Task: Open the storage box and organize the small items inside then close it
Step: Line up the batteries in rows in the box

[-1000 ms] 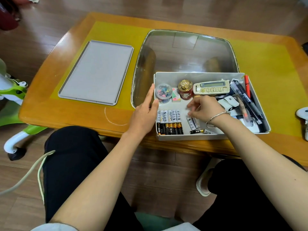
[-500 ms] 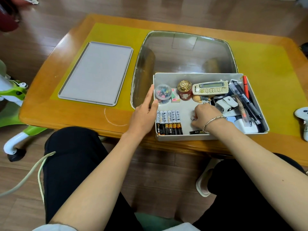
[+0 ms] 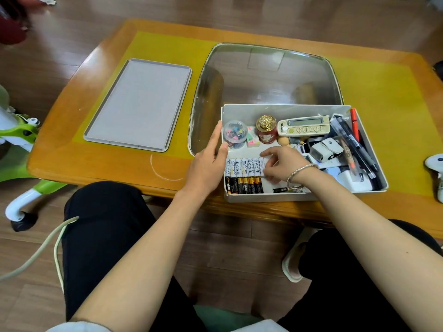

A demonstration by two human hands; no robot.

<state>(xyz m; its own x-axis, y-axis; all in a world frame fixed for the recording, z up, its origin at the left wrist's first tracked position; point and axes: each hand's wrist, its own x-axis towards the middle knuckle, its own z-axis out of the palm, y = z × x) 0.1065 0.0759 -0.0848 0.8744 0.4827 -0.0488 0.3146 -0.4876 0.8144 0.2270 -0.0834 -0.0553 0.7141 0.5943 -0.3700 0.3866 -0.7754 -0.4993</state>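
Note:
The open white storage box [image 3: 282,107] sits at the table's near edge. Its grey lid [image 3: 139,104] lies flat to the left. A row of white batteries [image 3: 242,166] lies in the box's front left corner, above a row of black ones [image 3: 244,184]. My left hand [image 3: 206,164] rests against the box's left wall, fingers straight, thumb over the rim. My right hand [image 3: 285,166] pinches a white battery at the right end of the row. A small black battery [image 3: 279,190] lies loose by the front wall.
Along the box's back stand a clip jar [image 3: 235,134], an eraser [image 3: 253,138], a red jar [image 3: 266,131] and a remote [image 3: 303,125]. Pens [image 3: 354,140] and a white pouch [image 3: 326,149] fill the right side. A glass panel [image 3: 263,75] is set in the table behind.
My right hand dropped to the loose batteries in the box's middle, took one, and moved left to the end of the white row. The left hand stayed put.

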